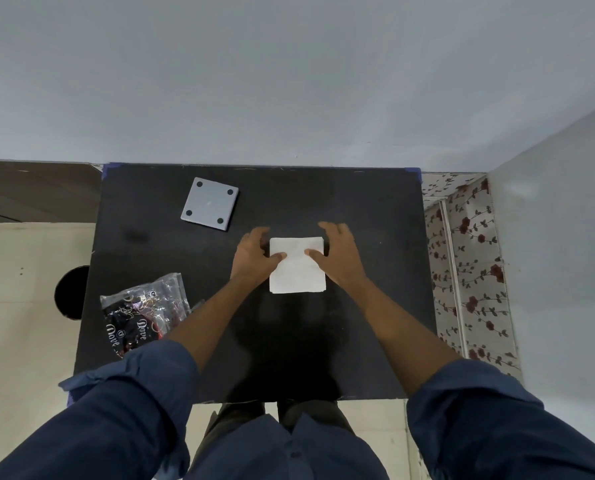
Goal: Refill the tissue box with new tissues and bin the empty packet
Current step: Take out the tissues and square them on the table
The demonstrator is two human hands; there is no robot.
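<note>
A white square stack of tissues (pixel 298 271) sits in the middle of the black table (pixel 368 306). My left hand (pixel 253 259) clasps its left side and my right hand (pixel 337 258) its right side, thumbs resting on top and fingers curled round the far corners. Whatever lies beneath the stack is hidden by it. A grey square panel (pixel 209 204) with a black round foot at each corner lies flat at the back left. The crinkled clear-and-black plastic packet (pixel 143 315) lies near the table's left front edge, beside my left forearm.
A black round bin (pixel 71 292) stands on the pale floor just left of the table. A grey wall runs behind the table. A flowered cloth surface (pixel 469 265) borders the table's right edge.
</note>
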